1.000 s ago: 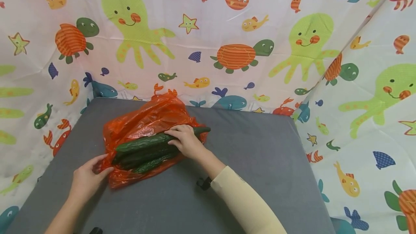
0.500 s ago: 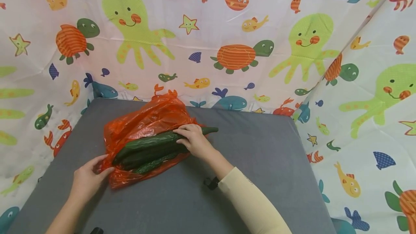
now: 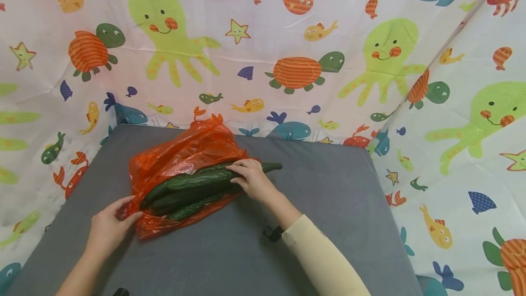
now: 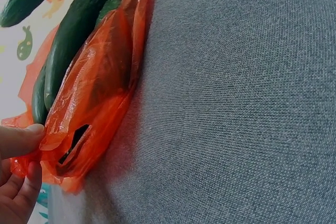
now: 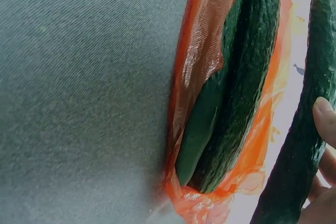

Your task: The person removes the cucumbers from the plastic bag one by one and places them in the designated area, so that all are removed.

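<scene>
My right hand [image 3: 254, 179] grips a long dark green cucumber [image 5: 315, 66]. In the right wrist view that cucumber stands apart from the others, with a thumb on its near side. Several more cucumbers [image 5: 247, 98] lie side by side on a crumpled, see-through orange plastic bag [image 3: 185, 154], whose near edge partly covers them. At the bag's left end, my left hand [image 3: 107, 227] pinches the gathered plastic between thumb and fingers. The left wrist view shows this hold, with cucumbers [image 4: 79, 30] beyond it and bag handles [image 4: 79, 166] bunched beside the fingertips.
The bag rests on a grey cloth-covered table [image 3: 328, 204], towards its back left. A white curtain [image 3: 263, 35] printed with sea animals hangs behind and at both sides. Small black pieces [image 3: 272, 233] show near the right wrist and at the bottom edge [image 3: 121, 292].
My right hand has moved to the right with the gripped cucumber, whose end now reaches farther past the bag. The left hand has stayed on the bag's left end.
</scene>
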{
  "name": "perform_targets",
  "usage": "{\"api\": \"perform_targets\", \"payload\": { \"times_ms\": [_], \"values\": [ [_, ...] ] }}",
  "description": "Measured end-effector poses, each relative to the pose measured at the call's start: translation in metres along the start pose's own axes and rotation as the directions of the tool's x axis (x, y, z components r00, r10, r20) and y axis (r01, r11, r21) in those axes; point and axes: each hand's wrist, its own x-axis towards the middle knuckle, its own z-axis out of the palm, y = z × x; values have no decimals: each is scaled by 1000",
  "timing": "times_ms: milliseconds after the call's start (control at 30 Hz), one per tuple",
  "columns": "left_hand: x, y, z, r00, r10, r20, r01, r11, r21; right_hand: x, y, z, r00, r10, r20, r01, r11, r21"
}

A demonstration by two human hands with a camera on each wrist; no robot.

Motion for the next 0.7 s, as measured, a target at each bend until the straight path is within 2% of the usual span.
{"api": "perform_targets", "payload": {
  "times_ms": [300, 700],
  "values": [
    [1, -2, 1, 1000, 13, -2, -13, 1000, -5, -9, 6, -5, 999, 35, 21, -35, 999, -2],
    [1, 1, 2, 1000, -2, -3, 2, 1000, -7, -19, 19, -16, 999, 37, -27, -38, 999, -2]
  ]
}}
